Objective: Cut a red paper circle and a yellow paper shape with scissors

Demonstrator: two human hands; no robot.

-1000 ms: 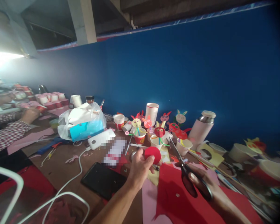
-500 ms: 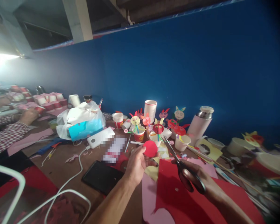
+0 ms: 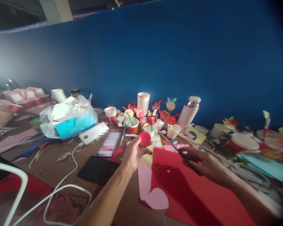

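Observation:
My left hand (image 3: 132, 154) pinches a round red paper disc (image 3: 145, 138) between thumb and fingers, above the table's middle. My right hand (image 3: 204, 161) is closed around black-handled scissors (image 3: 182, 156). Their blades point up and left towards the disc, apart from it, and appear nearly edge-on. Beneath the scissors lies a large red paper sheet (image 3: 191, 191), with a cut pink sheet (image 3: 147, 188) partly under its left side. Just beyond the disc stands a paper cup (image 3: 149, 129) with a red paper face (image 3: 152, 120) on a straw.
A pink thermos (image 3: 188, 114) and a tall stack of paper cups (image 3: 143, 102) stand by the blue wall (image 3: 179, 56). To the left are a plastic bag (image 3: 46, 121), a white power bank (image 3: 94, 133), a black phone (image 3: 97, 169) and a white cable (image 3: 68, 175). Another person's hand (image 3: 2, 116) shows far left.
The view has swung right, bringing more cups into sight. My right hand has turned the scissors from showing their handle loops to nearly edge-on. The red disc stays in my left hand.

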